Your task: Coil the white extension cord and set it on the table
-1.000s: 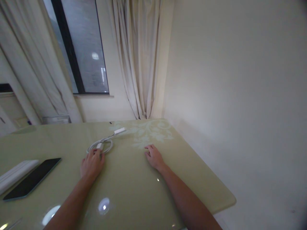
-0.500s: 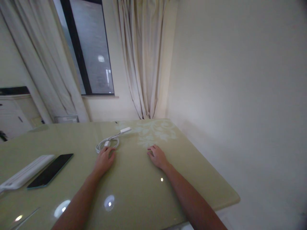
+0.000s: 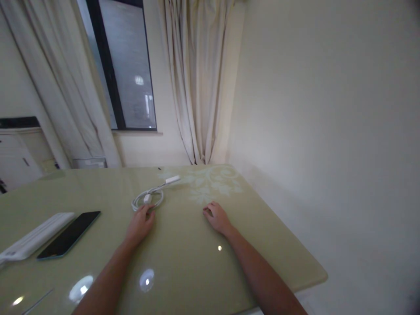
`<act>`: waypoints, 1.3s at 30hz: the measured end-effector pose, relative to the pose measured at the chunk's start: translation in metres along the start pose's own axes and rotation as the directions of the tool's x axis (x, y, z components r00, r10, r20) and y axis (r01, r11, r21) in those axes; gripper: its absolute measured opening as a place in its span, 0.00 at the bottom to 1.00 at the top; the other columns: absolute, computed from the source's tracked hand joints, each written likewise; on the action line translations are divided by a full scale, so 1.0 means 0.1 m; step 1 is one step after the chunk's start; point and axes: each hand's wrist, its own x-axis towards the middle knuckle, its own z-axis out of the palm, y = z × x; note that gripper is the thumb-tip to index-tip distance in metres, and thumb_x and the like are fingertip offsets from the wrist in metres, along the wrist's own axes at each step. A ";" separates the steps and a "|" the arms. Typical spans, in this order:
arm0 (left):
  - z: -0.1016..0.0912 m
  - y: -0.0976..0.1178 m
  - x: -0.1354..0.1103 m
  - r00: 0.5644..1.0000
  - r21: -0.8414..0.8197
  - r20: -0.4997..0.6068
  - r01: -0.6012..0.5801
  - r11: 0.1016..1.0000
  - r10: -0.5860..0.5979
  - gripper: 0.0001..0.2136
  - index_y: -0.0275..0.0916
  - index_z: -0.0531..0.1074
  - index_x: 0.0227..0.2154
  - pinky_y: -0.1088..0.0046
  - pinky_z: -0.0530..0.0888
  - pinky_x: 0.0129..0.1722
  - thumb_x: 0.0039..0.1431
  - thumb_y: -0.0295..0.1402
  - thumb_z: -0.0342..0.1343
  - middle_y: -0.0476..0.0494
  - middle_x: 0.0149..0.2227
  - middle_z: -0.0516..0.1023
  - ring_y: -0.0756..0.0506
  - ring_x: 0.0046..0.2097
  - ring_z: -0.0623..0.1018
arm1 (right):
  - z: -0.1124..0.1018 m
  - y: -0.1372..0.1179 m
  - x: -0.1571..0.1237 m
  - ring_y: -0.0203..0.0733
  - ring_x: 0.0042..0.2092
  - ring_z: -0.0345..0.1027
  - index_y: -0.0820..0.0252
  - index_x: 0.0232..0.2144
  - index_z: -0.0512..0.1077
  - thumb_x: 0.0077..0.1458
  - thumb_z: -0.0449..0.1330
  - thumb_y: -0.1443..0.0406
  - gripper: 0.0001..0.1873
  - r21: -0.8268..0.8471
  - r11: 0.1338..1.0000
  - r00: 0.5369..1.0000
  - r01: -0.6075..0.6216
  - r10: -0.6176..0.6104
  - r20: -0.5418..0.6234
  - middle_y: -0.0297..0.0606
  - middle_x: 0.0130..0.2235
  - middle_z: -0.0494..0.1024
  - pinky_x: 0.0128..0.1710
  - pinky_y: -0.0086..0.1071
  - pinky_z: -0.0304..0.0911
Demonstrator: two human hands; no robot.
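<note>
A coiled white cable [image 3: 134, 202] lies on the pale green tabletop [image 3: 183, 253], with a small white plug [image 3: 147, 199] on its coil. Its other end runs away to the right to a slim white connector [image 3: 173, 179]. My left hand [image 3: 141, 225] is at the near edge of the coil, fingertips by the cable and thumb apart from the fingers. Whether the fingertips touch the cable I cannot tell. To the right, my right hand [image 3: 217, 217] rests low on the tabletop, loosely bent and open, with nothing in it.
On the left lie a black-screened phone [image 3: 69, 235] and a long white power strip [image 3: 36, 236]. A thin pale strand [image 3: 38, 301] is at the lower left. A wall [image 3: 311, 153] borders the table's right side; curtains [image 3: 200, 87] hang behind it.
My left hand has drawn back slightly toward me, away from the plug. The right hand's fingers have curled in a little. The cable stays in place.
</note>
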 end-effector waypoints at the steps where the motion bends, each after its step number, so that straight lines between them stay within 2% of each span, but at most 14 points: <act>1: 0.01 0.01 -0.01 1.000 0.006 0.000 -0.004 1.000 0.004 0.21 0.36 0.77 0.50 0.57 0.78 0.55 0.64 0.41 0.47 0.32 0.49 0.82 0.38 0.45 0.83 | 0.00 0.00 0.00 0.46 0.54 0.72 0.61 0.47 0.81 0.69 0.61 0.65 0.10 0.005 1.000 1.000 -0.001 0.001 -0.001 0.46 0.49 0.80 0.58 0.37 0.63; 5: 0.05 0.02 -0.03 1.000 0.043 -0.009 -0.017 0.999 0.018 0.21 0.36 0.77 0.51 0.54 0.74 0.61 0.63 0.39 0.48 0.29 0.53 0.80 0.35 0.54 0.81 | 0.01 0.02 0.00 0.46 0.54 0.72 0.61 0.46 0.81 0.69 0.61 0.66 0.10 0.033 0.999 1.000 0.005 -0.005 -0.010 0.47 0.49 0.81 0.58 0.37 0.63; 13: 0.08 -0.06 -0.07 0.999 0.108 0.033 -0.041 0.993 0.037 0.25 0.32 0.73 0.58 0.55 0.73 0.63 0.66 0.41 0.44 0.27 0.56 0.79 0.34 0.59 0.79 | 0.02 -0.01 -0.02 0.45 0.51 0.73 0.60 0.46 0.81 0.70 0.60 0.64 0.10 0.086 0.996 0.999 -0.015 0.018 -0.031 0.45 0.47 0.81 0.55 0.35 0.65; 16: 0.08 -0.07 -0.09 0.999 0.206 0.027 -0.041 0.978 0.036 0.28 0.28 0.69 0.63 0.53 0.71 0.64 0.68 0.41 0.42 0.25 0.60 0.77 0.32 0.62 0.76 | 0.02 -0.04 -0.04 0.45 0.52 0.73 0.60 0.47 0.80 0.71 0.59 0.62 0.12 0.088 0.996 0.999 -0.014 0.018 -0.047 0.46 0.48 0.81 0.56 0.36 0.65; 19: 0.07 -0.10 -0.08 0.999 0.350 0.022 0.028 0.936 -0.038 0.30 0.29 0.70 0.64 0.44 0.72 0.61 0.70 0.43 0.39 0.23 0.62 0.76 0.26 0.62 0.75 | 0.02 -0.06 -0.03 0.46 0.55 0.72 0.60 0.51 0.79 0.71 0.59 0.60 0.13 0.078 0.997 0.998 0.016 -0.011 -0.064 0.47 0.51 0.80 0.59 0.37 0.63; 22: 0.06 -0.14 -0.02 0.997 0.401 0.037 0.050 0.915 -0.071 0.29 0.30 0.75 0.59 0.43 0.71 0.61 0.70 0.45 0.40 0.24 0.60 0.78 0.25 0.60 0.75 | 0.02 -0.08 0.06 0.45 0.55 0.72 0.60 0.52 0.79 0.71 0.59 0.60 0.14 0.089 0.995 0.996 0.052 -0.045 -0.081 0.46 0.52 0.80 0.59 0.38 0.63; 26: 0.02 -0.13 0.03 0.995 0.298 0.095 -0.031 0.954 0.002 0.22 0.37 0.81 0.49 0.49 0.69 0.63 0.66 0.44 0.47 0.31 0.53 0.83 0.29 0.55 0.79 | 0.02 -0.23 0.37 0.43 0.51 0.72 0.62 0.52 0.78 0.72 0.59 0.59 0.15 0.134 0.988 0.992 0.073 -0.058 -0.112 0.46 0.51 0.80 0.58 0.37 0.63; 28: -0.02 -0.05 0.00 0.990 0.211 0.141 -0.053 0.976 0.023 0.18 0.43 0.82 0.41 0.50 0.72 0.60 0.64 0.48 0.51 0.36 0.48 0.85 0.32 0.51 0.80 | 0.02 -0.39 0.59 0.42 0.51 0.72 0.63 0.53 0.78 0.72 0.59 0.59 0.15 0.160 0.981 0.987 0.110 -0.088 -0.138 0.46 0.51 0.80 0.58 0.36 0.63; 30: -0.06 0.05 -0.06 0.985 0.138 0.170 -0.068 0.988 0.044 0.19 0.45 0.82 0.36 0.53 0.74 0.57 0.63 0.52 0.52 0.38 0.45 0.85 0.33 0.49 0.81 | 0.04 -0.57 0.80 0.42 0.52 0.72 0.62 0.53 0.77 0.72 0.59 0.60 0.15 0.153 0.976 0.978 0.157 -0.132 -0.159 0.45 0.52 0.80 0.58 0.36 0.64; 34: -0.12 0.22 -0.19 0.983 0.067 0.175 -0.064 0.996 0.051 0.23 0.46 0.81 0.29 0.56 0.76 0.54 0.65 0.54 0.49 0.40 0.41 0.84 0.35 0.48 0.80 | 0.12 -0.82 1.08 0.46 0.57 0.71 0.59 0.54 0.77 0.71 0.59 0.61 0.14 0.031 0.979 0.977 0.200 -0.197 -0.088 0.45 0.54 0.80 0.60 0.39 0.63; 36: -0.15 0.24 -0.18 0.990 0.044 0.143 -0.019 0.999 0.012 0.24 0.45 0.79 0.28 0.57 0.77 0.49 0.67 0.54 0.46 0.39 0.37 0.82 0.36 0.42 0.81 | 0.18 -0.83 1.13 0.48 0.57 0.70 0.58 0.53 0.78 0.70 0.60 0.62 0.14 0.009 0.978 0.978 0.206 -0.206 -0.035 0.45 0.55 0.80 0.60 0.41 0.63; 38: -0.22 0.21 -0.10 0.997 0.060 -0.007 0.075 0.995 -0.075 0.24 0.43 0.79 0.32 0.57 0.78 0.48 0.66 0.54 0.45 0.36 0.39 0.81 0.36 0.42 0.81 | 0.23 -0.81 1.14 0.50 0.58 0.71 0.57 0.52 0.78 0.68 0.62 0.63 0.13 -0.001 0.977 0.977 0.212 -0.212 0.013 0.46 0.55 0.80 0.59 0.43 0.63; 39: -0.26 0.19 -0.02 0.986 0.077 -0.097 0.140 0.987 -0.133 0.23 0.41 0.79 0.36 0.55 0.78 0.50 0.64 0.53 0.46 0.34 0.42 0.81 0.35 0.44 0.81 | 0.26 -0.79 1.13 0.51 0.58 0.70 0.57 0.52 0.78 0.67 0.62 0.63 0.13 -0.009 0.977 0.976 0.215 -0.214 0.036 0.46 0.55 0.80 0.59 0.44 0.63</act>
